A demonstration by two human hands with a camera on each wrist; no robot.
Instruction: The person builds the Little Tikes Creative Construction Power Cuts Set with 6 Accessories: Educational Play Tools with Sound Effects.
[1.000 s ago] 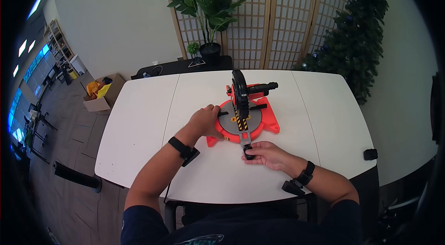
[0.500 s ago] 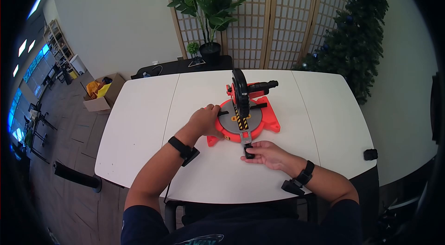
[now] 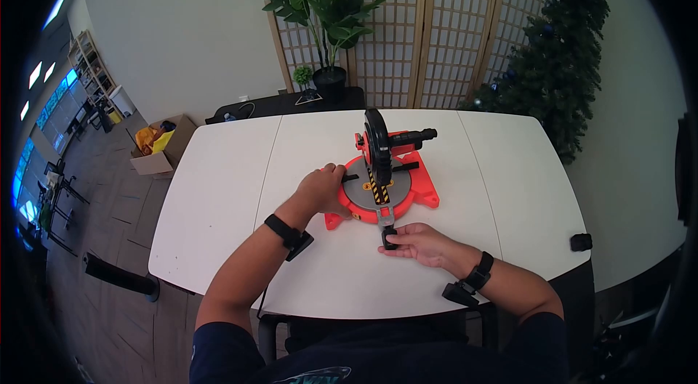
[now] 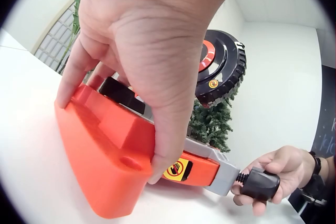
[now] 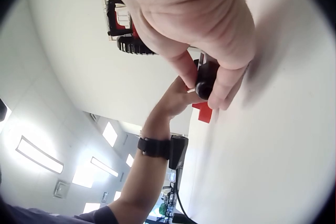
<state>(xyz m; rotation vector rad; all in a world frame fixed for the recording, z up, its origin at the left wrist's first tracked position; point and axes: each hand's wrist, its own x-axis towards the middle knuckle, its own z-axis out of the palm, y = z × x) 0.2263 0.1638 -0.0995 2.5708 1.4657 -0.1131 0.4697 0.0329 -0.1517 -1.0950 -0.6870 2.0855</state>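
A toy miter saw with an orange base [image 3: 427, 182] and grey round turntable [image 3: 356, 195] stands on the white table. Its black blade guard [image 3: 376, 146] is raised over the turntable. My left hand [image 3: 320, 189] grips the base's left side; in the left wrist view its thumb and fingers straddle the orange wing [image 4: 100, 166]. The fingers and thumb of my right hand [image 3: 422, 244] pinch the black knob [image 3: 390, 239] at the front arm. A threaded shaft shows between knob [image 4: 260, 184] and grey arm [image 4: 224, 178] in the left wrist view.
A small black object [image 3: 581, 242] lies at the right edge of the white table [image 3: 218, 202]. Behind the table are a potted plant [image 3: 329, 79] and a folding screen [image 3: 458, 28]. A cardboard box [image 3: 154, 164] stands to the left, a decorated tree [image 3: 560, 71] to the right.
The fingers of my right hand have shifted slightly around the knob. My left hand has kept its place on the base.
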